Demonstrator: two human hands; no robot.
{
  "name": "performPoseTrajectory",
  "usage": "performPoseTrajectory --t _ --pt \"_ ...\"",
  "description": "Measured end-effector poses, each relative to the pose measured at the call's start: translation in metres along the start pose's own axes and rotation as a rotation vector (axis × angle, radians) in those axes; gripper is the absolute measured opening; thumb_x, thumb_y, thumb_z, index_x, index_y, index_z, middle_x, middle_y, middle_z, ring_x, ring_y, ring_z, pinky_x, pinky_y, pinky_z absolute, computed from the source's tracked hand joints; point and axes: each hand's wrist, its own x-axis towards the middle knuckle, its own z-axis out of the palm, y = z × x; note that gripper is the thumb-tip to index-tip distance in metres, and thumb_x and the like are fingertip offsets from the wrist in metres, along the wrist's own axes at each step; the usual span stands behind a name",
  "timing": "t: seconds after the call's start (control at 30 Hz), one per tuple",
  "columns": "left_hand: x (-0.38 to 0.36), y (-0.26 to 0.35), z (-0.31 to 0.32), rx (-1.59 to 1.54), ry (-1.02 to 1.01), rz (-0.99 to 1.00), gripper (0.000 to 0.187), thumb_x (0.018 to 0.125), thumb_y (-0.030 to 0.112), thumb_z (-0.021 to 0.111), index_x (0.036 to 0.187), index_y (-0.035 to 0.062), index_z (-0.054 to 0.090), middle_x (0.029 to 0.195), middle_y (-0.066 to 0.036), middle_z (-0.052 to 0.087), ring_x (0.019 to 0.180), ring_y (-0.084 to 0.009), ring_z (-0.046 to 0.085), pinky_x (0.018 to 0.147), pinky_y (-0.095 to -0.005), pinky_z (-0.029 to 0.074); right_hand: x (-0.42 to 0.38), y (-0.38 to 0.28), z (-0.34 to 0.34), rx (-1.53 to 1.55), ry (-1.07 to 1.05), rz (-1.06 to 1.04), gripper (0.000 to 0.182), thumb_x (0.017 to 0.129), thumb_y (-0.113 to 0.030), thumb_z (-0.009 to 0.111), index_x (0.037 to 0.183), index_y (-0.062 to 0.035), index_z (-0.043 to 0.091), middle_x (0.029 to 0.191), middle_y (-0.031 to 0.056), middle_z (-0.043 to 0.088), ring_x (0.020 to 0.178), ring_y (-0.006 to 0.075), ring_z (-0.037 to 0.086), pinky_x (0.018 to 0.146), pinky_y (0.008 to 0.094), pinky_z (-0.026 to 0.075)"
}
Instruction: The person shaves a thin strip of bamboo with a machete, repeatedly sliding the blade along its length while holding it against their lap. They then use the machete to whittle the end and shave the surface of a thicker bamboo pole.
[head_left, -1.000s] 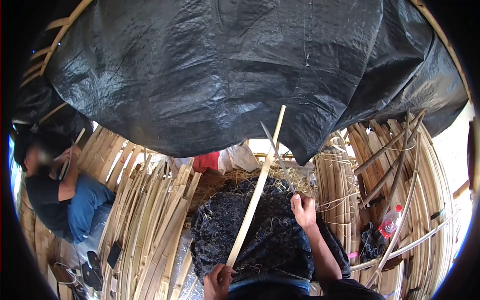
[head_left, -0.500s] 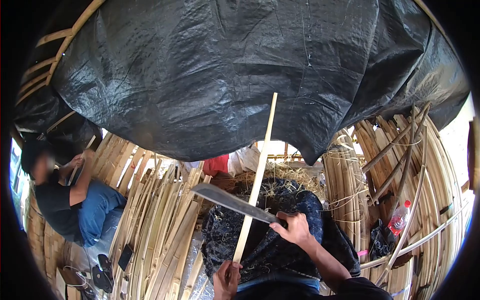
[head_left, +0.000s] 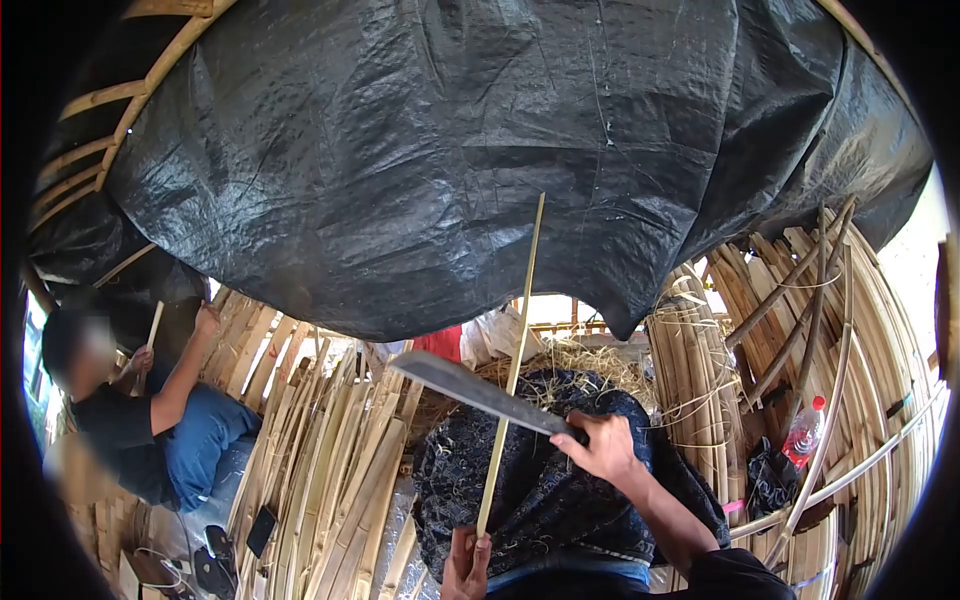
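Note:
My left hand (head_left: 466, 563) is closed around the lower end of a long bamboo strip (head_left: 512, 375), which stands up and leans slightly right, its narrow edge toward me. My right hand (head_left: 604, 446) grips the dark handle of a machete (head_left: 480, 392). Its broad blade points left and crosses over the strip at about mid-length in this view. Beneath both hands a dark patterned cloth (head_left: 450, 485) covers my lap, with pale shavings scattered on it.
Bamboo slats lie in piles to the left (head_left: 340, 450) and right (head_left: 690, 350). A black tarp (head_left: 420, 170) hangs ahead. At left sits another person (head_left: 130, 420) holding a strip. A red-capped bottle (head_left: 804, 432) stands at right; a phone (head_left: 261, 531) lies on the left.
The bamboo strip has turned from its wide face to its narrow edge. The machete stays across it. The person at left has raised an arm.

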Motion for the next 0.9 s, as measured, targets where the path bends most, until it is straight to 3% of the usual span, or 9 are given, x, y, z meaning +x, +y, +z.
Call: performPoseTrajectory --t 0.13,0.23,0.27,0.37,0.5,0.53,0.63,0.8,0.9 --pt "0.002 -0.001 -0.007 -0.157 -0.166 -0.096 0.031 0.102 0.043 0.054 0.088 0.0148 0.053 0.068 0.003 0.043 0.059 -0.0086 0.037 0.055 -0.0274 0.031 0.012 0.003 -0.010 0.039 -0.048 0.113 0.049 0.085 -0.051 0.069 0.091 -0.0025 0.072 0.065 0.0196 0.064 0.061 0.0378 0.066 0.059 0.0433 0.052" --pt "-0.001 -0.017 -0.014 -0.240 -0.186 -0.234 0.032 0.102 0.042 0.055 0.090 0.0120 0.055 0.063 0.004 0.041 0.052 -0.0073 0.035 0.048 -0.0270 0.028 0.010 0.008 -0.004 0.094 0.013 0.042 0.049 0.086 -0.051 0.068 0.090 -0.0024 0.071 0.066 0.0198 0.063 0.062 0.0391 0.065 0.059 0.0436 0.051" --pt "-0.002 0.019 0.002 -0.190 -0.178 -0.089 0.034 0.102 0.041 0.055 0.089 0.0096 0.056 0.058 0.004 0.038 0.046 -0.0072 0.031 0.044 -0.0278 0.024 0.010 0.008 -0.003 0.085 -0.025 0.043 0.049 0.087 -0.052 0.067 0.090 -0.0029 0.070 0.065 0.0194 0.062 0.063 0.0398 0.064 0.059 0.0444 0.050" --pt "-0.008 0.009 -0.006 -0.146 -0.212 -0.080 0.032 0.103 0.037 0.054 0.090 0.0074 0.057 0.058 0.002 0.039 0.046 -0.0085 0.033 0.044 -0.0297 0.025 0.009 0.011 0.002 0.092 -0.019 -0.018 0.052 0.086 -0.058 0.067 0.093 -0.0066 0.072 0.060 0.0145 0.064 0.057 0.0371 0.066 0.058 0.0460 0.052" --pt "-0.011 0.030 -0.004 0.147 -0.221 0.257 0.035 0.103 0.033 0.053 0.077 0.0099 0.050 0.058 0.001 0.034 0.048 -0.0105 0.029 0.047 -0.0312 0.023 0.010 0.020 0.007 0.081 -0.007 -0.090 0.056 0.086 -0.062 0.063 0.085 -0.0064 0.068 0.061 0.0123 0.061 0.053 0.0364 0.060 0.054 0.0440 0.046" --pt "-0.018 0.046 -0.004 -0.010 -0.242 -0.055 0.036 0.103 0.032 0.055 0.074 0.0116 0.045 0.058 0.003 0.031 0.051 -0.0089 0.026 0.049 -0.0298 0.022 0.012 0.023 0.008 0.081 -0.002 -0.084 0.056 0.086 -0.062 0.063 0.085 -0.0064 0.068 0.061 0.0123 0.061 0.053 0.0364 0.060 0.054 0.0440 0.046" --pt "-0.026 0.046 0.001 -0.130 -0.207 -0.113 0.034 0.102 0.031 0.056 0.075 0.0130 0.045 0.059 0.005 0.032 0.052 -0.0069 0.026 0.049 -0.0287 0.022 0.025 0.041 0.006 0.048 0.121 -0.206 0.059 0.078 -0.071 0.066 0.086 -0.0127 0.069 0.064 0.0034 0.066 0.051 0.0269 0.063 0.053 0.0391 0.047" --pt "-0.024 0.038 0.000 -0.173 -0.241 -0.024 0.029 0.102 0.032 0.058 0.082 0.0119 0.052 0.060 0.006 0.037 0.052 -0.0055 0.027 0.048 -0.0275 0.022 0.043 0.059 0.009 -0.078 0.213 -0.295 0.061 0.074 -0.074 0.066 0.087 -0.0151 0.067 0.067 0.0018 0.067 0.055 0.0235 0.065 0.059 0.0349 0.044" --pt "-0.029 0.038 -0.004 -0.201 -0.240 -0.116 0.028 0.102 0.032 0.058 0.084 0.0116 0.053 0.060 0.006 0.037 0.052 -0.0055 0.027 0.048 -0.0275 0.022 0.059 0.080 0.010 -0.001 0.344 -0.114 0.055 0.086 -0.065 0.061 0.083 -0.0110 0.072 0.056 0.0084 0.062 0.054 0.0284 0.066 0.058 0.0420 0.051"
